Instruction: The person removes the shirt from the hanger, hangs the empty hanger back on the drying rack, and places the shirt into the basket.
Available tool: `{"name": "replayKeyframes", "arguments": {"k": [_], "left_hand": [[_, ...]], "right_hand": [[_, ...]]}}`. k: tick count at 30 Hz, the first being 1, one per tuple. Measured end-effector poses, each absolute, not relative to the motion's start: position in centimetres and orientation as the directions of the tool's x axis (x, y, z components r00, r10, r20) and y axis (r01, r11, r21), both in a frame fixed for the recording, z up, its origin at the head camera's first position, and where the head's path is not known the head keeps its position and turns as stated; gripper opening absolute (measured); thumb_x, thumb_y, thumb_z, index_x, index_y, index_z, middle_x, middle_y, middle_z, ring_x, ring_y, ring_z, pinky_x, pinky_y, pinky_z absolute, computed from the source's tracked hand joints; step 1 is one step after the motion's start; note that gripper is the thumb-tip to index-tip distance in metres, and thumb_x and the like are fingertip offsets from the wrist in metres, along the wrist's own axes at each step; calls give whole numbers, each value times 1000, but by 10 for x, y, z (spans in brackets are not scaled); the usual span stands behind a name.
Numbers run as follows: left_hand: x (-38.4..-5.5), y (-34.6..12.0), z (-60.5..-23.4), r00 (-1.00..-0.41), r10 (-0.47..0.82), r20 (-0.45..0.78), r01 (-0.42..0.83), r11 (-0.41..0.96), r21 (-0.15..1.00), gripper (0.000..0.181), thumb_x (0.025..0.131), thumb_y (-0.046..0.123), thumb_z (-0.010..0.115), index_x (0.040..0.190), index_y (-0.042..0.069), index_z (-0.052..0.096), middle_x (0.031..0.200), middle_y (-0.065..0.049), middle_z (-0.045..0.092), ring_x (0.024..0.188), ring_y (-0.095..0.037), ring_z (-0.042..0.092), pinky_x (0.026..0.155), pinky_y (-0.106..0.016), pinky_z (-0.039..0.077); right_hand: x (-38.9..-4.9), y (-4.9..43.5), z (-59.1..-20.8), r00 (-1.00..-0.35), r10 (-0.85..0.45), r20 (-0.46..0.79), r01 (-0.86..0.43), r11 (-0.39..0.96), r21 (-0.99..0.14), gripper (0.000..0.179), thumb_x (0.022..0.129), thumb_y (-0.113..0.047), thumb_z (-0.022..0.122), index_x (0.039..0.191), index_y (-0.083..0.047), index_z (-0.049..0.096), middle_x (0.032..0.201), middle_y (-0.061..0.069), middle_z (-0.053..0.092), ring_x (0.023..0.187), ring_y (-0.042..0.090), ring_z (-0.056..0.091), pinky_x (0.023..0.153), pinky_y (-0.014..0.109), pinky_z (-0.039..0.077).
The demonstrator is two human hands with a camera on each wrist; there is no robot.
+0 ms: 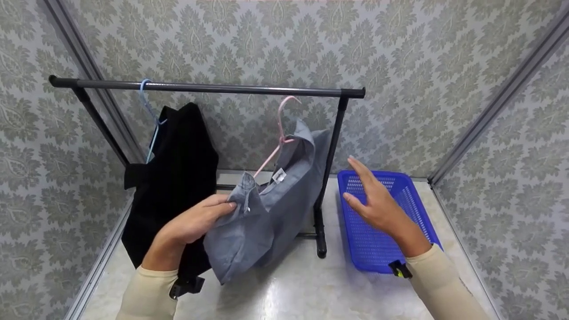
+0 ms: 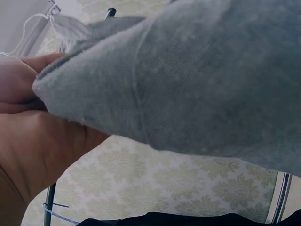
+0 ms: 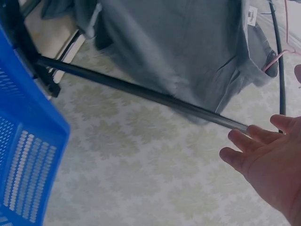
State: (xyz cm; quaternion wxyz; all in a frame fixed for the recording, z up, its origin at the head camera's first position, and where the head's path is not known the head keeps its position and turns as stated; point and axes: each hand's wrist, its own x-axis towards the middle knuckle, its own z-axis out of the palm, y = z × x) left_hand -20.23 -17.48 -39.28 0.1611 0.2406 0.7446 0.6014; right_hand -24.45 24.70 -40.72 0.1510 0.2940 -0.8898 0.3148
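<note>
My left hand (image 1: pixel 195 220) pinches the front edge of a grey shirt (image 1: pixel 284 209) near its collar, thumb on top. Inside the shirt's neck sits a pink hanger (image 1: pixel 281 129), its hook right at the lower edge of the black rail (image 1: pixel 222 88) in the head view. A white label (image 1: pixel 279 176) shows at the neckline. Grey cloth (image 2: pixel 188 89) fills much of the left wrist view and covers some of the left fingertips. To the right of the shirt, my right hand (image 1: pixel 378 204) is raised with fingers extended, holding nothing, and overlaps the blue basket in the head view.
A black garment (image 1: pixel 178 178) hangs on a blue hanger (image 1: pixel 144 95) at the rail's left. The rack's right leg (image 1: pixel 331 164) stands between the shirt and the blue plastic basket (image 1: pixel 411 191) on the floor. Patterned walls (image 1: pixel 400 66) enclose the space.
</note>
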Motion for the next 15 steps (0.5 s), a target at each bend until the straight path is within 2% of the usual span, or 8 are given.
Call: {"name": "replayKeyframes", "arguments": {"k": [3, 9, 15], "left_hand": [[-203, -176, -393, -808, 589, 30, 185, 205, 961, 35, 108, 11, 44, 122, -16, 60, 111, -7, 64, 99, -9, 63, 89, -21, 52], [-204, -182, -395, -780, 626, 18, 195, 216, 957, 34, 107, 11, 45, 122, -16, 59, 110, -3, 64, 99, -7, 63, 88, -21, 52], [-194, -203, -398, -772, 633, 61, 218, 173, 960, 37, 108, 12, 46, 129, -17, 58, 113, 9, 68, 102, -6, 65, 90, -21, 53]], "right_hand": [[-245, 240, -399, -735, -451, 506, -671, 591, -448, 75, 100, -19, 66, 164, -12, 28, 169, 9, 31, 153, 31, 34, 123, 52, 30], [-248, 222, -382, -635, -512, 579, -768, 501, -399, 77, 96, -16, 70, 163, -11, 32, 168, 8, 34, 152, 28, 37, 125, 28, 26], [-249, 211, -376, -615, -542, 573, -787, 473, -397, 76, 96, -16, 69, 162, -10, 32, 168, 6, 33, 154, 27, 34, 125, 31, 27]]}}
